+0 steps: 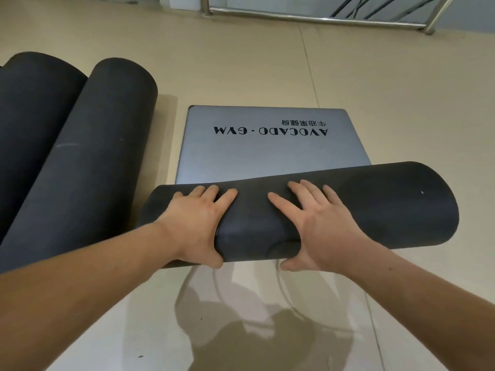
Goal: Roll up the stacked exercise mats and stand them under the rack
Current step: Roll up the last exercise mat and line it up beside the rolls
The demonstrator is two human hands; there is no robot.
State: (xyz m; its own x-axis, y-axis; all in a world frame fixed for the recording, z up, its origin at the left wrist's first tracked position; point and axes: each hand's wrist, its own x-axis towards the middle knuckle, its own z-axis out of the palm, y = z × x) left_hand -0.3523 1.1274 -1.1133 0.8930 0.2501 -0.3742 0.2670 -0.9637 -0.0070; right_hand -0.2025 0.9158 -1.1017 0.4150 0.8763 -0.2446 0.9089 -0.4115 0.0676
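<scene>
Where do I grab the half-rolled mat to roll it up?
Take the roll near its middle from the near side, like the left hand and right hand: fingers spread over the top, thumbs tucked under the near curve. It lies crosswise, and its flat end stretches away from you, so rolling pushes forward.

Exercise mats: three in all. Two are fully rolled, the far-left roll [34, 108] and the roll beside it [88, 156]; the third, the partly rolled mat [388, 207], ends in one flat grey section [267, 156]. Whether that section is a single layer cannot be told. Hands: two, the left hand [192, 223] and the right hand [324, 223], each showing four fingers and one thumb. Printed lines on the flat section: two, one line of Latin letters [270, 130] and one line of characters [304, 122]. Metal rail: one horizontal bar [308, 19] with two posts, the left post [205, 5] and the right post [439, 14].
</scene>
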